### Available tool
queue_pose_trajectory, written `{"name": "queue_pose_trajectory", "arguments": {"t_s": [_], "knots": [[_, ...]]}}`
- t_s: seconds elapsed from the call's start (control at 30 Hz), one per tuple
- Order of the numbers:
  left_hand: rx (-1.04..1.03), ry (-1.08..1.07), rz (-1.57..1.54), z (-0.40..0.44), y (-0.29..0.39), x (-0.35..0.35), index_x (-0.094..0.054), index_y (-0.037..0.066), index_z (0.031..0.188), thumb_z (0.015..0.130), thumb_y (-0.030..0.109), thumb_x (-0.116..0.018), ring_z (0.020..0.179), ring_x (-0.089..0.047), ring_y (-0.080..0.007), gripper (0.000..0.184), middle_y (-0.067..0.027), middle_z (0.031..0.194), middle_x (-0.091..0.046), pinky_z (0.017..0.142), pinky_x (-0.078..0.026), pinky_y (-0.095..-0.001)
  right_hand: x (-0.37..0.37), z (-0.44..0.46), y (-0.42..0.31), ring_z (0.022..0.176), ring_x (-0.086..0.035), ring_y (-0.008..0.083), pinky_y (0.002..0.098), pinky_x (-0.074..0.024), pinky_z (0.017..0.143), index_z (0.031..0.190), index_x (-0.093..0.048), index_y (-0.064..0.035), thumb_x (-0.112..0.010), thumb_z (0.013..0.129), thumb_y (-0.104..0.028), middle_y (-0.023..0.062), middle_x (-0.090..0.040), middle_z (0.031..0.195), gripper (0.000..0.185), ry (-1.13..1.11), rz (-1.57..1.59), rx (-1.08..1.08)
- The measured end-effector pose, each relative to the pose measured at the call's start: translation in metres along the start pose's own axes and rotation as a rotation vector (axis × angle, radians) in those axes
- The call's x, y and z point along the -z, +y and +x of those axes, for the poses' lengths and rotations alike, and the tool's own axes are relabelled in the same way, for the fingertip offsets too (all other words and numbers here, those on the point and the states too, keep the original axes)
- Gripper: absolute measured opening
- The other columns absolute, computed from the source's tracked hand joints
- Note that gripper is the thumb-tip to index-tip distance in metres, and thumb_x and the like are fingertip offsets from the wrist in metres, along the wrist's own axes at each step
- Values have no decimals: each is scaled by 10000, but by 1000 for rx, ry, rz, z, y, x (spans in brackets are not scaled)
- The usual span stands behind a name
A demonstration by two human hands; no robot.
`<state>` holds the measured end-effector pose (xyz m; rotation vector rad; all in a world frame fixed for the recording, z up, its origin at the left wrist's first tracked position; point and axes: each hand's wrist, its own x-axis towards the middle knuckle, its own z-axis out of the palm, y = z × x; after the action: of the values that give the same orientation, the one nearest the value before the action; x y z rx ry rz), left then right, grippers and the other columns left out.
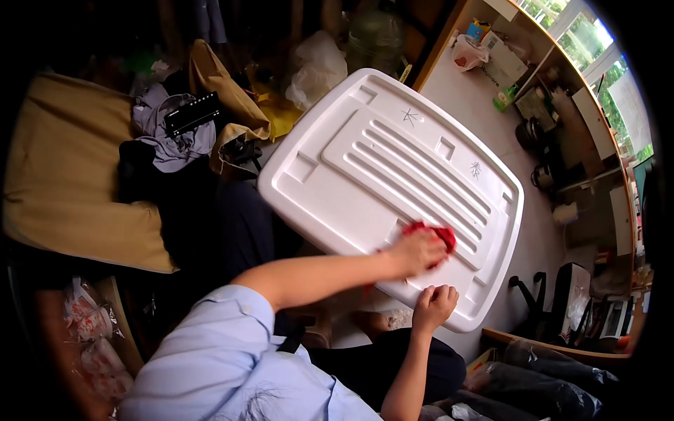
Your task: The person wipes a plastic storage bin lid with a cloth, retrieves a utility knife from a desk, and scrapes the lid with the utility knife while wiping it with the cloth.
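A large white plastic box lid (316, 200) with raised ribs and two handwritten characters lies tilted before me, over my knees. My left hand (414, 254) is closed on a red cloth (444, 238), pressed to the lid's surface near its lower middle; hand and cloth are slightly blurred. My right hand (435, 306) has its fingers curled at the lid's near edge, gripping it. The underside of the lid and the parts of the cloth beneath my left hand are hidden.
A tan cushion (63, 168) is at left, near a grey cloth bundle with a black device (192, 114) on it. Shelves (597, 119) line the right side. A black chair (558, 302) and dark plastic-wrapped items (540, 386) are at lower right.
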<state>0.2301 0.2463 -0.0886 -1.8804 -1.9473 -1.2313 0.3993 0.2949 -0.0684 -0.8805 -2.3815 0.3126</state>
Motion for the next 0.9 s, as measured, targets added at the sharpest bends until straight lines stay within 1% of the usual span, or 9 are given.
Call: {"name": "queue_pose_trajectory", "arguments": {"t_s": [0.1,0.17,0.27,0.4,0.47,0.57,0.63,0.73,0.9], "knots": [[-7,47,189,-23,-71,78,-674,95,1058,730,27,-628,1086,-552,-294,339,-93,1136,-617,978,-435,-424,5,1,-8,766,-464,341,459,-386,716,695,-448,-21,-588,788,-78,137,-476,767,178,-19,16,-41],[201,14,283,-45,-121,132,-659,57,1042,694,-36,-622,1097,-532,-346,362,-99,1137,-600,945,-460,-438,2,4,-12,769,-467,335,455,-386,714,682,-454,-27,-580,780,-73,132,-479,763,166,2,23,-33],[648,140,510,-63,-140,168,-538,12,1317,752,-21,-624,1250,-372,-390,573,-141,1366,-453,1085,-341,-453,-7,9,-18,781,-475,330,448,-388,719,682,-458,-26,-576,770,-76,126,-487,767,155,33,-6,-42],[633,42,611,-46,-110,123,-430,-10,1389,846,85,-601,1297,-303,-439,577,-159,1413,-374,1113,-296,-509,-8,9,-14,808,-488,325,439,-392,735,687,-470,-32,-567,758,-75,114,-493,770,128,15,-35,-60],[521,-43,422,-41,-84,104,-437,-10,1383,859,93,-589,1300,-297,-438,555,-165,1396,-382,1112,-300,-499,-1,8,-15,789,-507,320,429,-407,717,707,-497,-24,-592,778,-77,117,-519,790,130,-8,-84,-67],[483,-82,410,-38,-78,101,-457,9,1383,886,109,-572,1301,-298,-415,519,-142,1402,-381,1111,-312,-478,30,30,-32,778,-561,181,345,-460,724,879,-632,-24,-644,897,-143,86,-620,934,121,-137,493,-334],[468,-73,382,-32,-79,99,-458,12,1388,893,118,-574,1302,-301,-405,520,-119,1401,-392,1106,-324,-469,135,98,-78,881,-560,174,323,-458,786,1217,-602,-61,-592,962,-347,103,-614,1102,384,181,753,227],[490,-113,402,-36,-72,103,-467,9,1385,890,125,-584,1299,-308,-408,521,-122,1394,-404,1104,-328,-477,243,130,-122,885,-559,180,327,-457,791,1214,-602,-56,-585,964,-347,108,-614,1102,384,201,784,427],[447,-92,419,-40,-77,103,-486,0,1366,867,110,-601,1287,-319,-405,524,-144,1375,-423,1102,-322,-481,270,129,-157,896,-559,195,336,-453,802,1205,-602,-43,-566,971,-346,119,-613,1104,385,77,937,838]]}}
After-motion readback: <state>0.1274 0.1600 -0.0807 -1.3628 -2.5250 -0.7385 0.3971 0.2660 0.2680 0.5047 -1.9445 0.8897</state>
